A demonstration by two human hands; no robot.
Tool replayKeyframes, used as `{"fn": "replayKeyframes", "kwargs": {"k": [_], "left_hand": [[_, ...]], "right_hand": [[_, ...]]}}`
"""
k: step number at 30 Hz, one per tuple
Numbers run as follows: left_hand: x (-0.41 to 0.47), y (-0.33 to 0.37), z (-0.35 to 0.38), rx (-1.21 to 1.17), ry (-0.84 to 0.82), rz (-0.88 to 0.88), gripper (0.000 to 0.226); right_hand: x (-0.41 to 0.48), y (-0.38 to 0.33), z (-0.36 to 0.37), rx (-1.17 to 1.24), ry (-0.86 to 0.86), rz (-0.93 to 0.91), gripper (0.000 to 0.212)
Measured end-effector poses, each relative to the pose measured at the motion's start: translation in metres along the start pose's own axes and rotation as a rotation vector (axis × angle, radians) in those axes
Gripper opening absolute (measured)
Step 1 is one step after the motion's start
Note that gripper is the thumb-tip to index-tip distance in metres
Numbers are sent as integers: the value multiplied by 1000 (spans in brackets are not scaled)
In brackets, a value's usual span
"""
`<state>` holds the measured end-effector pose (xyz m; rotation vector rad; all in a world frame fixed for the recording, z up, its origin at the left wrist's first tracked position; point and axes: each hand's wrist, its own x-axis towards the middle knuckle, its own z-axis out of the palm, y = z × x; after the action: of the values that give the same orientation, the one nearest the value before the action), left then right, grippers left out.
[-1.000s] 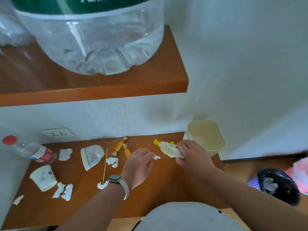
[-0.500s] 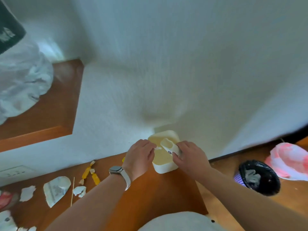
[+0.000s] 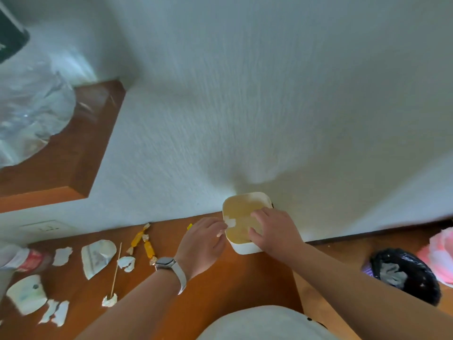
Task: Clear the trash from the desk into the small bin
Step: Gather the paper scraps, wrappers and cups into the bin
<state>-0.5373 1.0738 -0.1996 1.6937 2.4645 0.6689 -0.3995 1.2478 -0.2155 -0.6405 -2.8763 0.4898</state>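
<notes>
The small bin, a cream square tub, sits at the back right corner of the desk, up against the white wall. The left hand, with a watch on its wrist, pinches a small white paper scrap at its fingertips right over the bin's left rim. The right hand is palm down over the bin's opening with its fingers bent down into it; whether it has hold of anything cannot be told. To the left on the desk lie two yellow candy wrappers, a thin wooden stick, a large torn paper piece with smaller white scraps near it, a crushed paper cup and a plastic bottle with a red label. A wooden shelf above carries a big clear water jug. On the floor to the right stand a basket lined with a black bag and, beside it, a pink bag.
</notes>
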Motion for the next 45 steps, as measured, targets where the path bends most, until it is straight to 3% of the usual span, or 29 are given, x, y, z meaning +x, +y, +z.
{"fn": "replayKeyframes", "kwargs": {"k": [6,11,18,22,28,35,39,45], "left_hand": [[-40,-18,-18,52,-128,-127,37],[-55,-22,-22,0,-207,-191,44],[-72,-41,-21,37,-124,-193,37],[-116,-79,-16,100,-129,-288,32],[-188,-129,-14,180,-111,-538,29],[-245,-162,-13,139,-181,-879,47],[-256,-178,-10,123,-195,-921,51],[-262,-199,-5,71,-135,-867,37]], "right_hand": [[3,-30,4,26,24,-145,32],[8,-60,14,42,85,-183,24],[-9,-73,20,-17,97,-274,21],[-21,-89,33,-51,-34,-383,22],[-25,-104,88,-19,-202,-294,26],[-23,-103,136,-84,-293,-129,28],[-17,-105,152,-114,-313,-62,34],[-20,-114,172,-117,-304,2,13]]}}
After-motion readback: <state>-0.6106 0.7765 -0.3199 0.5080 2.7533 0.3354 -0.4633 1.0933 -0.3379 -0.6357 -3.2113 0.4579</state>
